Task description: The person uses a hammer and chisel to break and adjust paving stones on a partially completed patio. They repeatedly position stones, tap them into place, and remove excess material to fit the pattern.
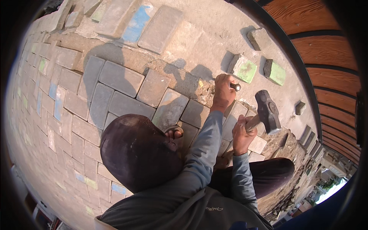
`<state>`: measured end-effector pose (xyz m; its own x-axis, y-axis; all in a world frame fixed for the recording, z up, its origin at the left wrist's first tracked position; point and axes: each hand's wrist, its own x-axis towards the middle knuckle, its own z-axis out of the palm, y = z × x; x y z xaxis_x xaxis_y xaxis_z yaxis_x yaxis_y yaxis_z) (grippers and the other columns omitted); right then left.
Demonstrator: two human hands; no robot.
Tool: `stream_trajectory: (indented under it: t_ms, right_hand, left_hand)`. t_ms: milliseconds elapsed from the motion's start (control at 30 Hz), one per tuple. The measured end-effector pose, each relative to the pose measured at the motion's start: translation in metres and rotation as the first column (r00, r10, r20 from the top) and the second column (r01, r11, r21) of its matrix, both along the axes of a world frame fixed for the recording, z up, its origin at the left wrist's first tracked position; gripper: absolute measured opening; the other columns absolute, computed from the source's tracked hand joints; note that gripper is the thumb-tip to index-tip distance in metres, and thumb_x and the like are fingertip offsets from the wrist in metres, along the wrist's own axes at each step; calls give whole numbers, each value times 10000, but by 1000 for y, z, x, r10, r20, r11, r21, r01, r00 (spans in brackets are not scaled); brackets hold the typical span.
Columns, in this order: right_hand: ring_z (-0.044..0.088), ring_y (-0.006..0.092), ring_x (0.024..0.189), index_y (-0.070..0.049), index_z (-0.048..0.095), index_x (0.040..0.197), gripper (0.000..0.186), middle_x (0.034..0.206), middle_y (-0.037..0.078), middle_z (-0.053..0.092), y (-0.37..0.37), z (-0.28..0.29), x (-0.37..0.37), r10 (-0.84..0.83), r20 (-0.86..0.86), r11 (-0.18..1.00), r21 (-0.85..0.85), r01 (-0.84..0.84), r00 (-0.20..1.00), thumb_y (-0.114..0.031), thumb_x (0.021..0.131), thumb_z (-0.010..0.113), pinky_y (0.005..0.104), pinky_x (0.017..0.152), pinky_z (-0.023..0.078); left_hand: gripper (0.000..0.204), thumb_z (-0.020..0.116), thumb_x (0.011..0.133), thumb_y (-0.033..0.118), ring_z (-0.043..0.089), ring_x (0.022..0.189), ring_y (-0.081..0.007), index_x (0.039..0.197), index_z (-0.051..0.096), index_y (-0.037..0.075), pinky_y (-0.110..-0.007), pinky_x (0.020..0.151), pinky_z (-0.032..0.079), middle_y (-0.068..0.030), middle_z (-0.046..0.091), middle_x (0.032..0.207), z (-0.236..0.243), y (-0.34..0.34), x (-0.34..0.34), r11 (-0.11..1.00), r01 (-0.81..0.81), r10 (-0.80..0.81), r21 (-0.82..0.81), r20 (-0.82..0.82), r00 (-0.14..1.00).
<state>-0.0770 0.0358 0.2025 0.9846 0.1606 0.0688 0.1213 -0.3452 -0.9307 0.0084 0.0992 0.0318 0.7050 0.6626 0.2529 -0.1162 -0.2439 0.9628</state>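
The left hand is curled tightly round a dark metal chisel, its round end poking out of the fist; whether its far tip touches anything cannot be told. The right hand wraps the wooden handle of a hammer, its head near the chisel but apart. This looks like lining up a blow; the next move calls for a steady chisel and square strike, beside the laid pavers and green-faced blocks.
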Motion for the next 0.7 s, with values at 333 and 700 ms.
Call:
stream_trajectory:
  t_ms: [333, 700]
  right_hand:
    - [278, 46, 458, -110, 467, 804, 278, 582, -63, 318, -25, 116, 26, -85, 278, 936, 351, -19, 957, -179, 1050, 577, 238, 403, 236]
    - [371, 45, 416, -125, 483, 867, 220, 568, -59, 419, -70, -62, -26, -130, -625, 971, 77, 227, 770, -130, 984, 670, 245, 369, 258]
  left_hand:
    - [192, 668, 716, -66, 566, 901, -369, 824, 558, 50, -462, 801, 442, -136, 576, 851, -5, 5, -3, 999, 40, -40, 6, -17, 999]
    - [233, 657, 707, -90, 551, 902, -379, 857, 549, 52, -469, 794, 440, -143, 566, 867, -2, 11, 0, 1000, 31, -31, -1, 64, 997]
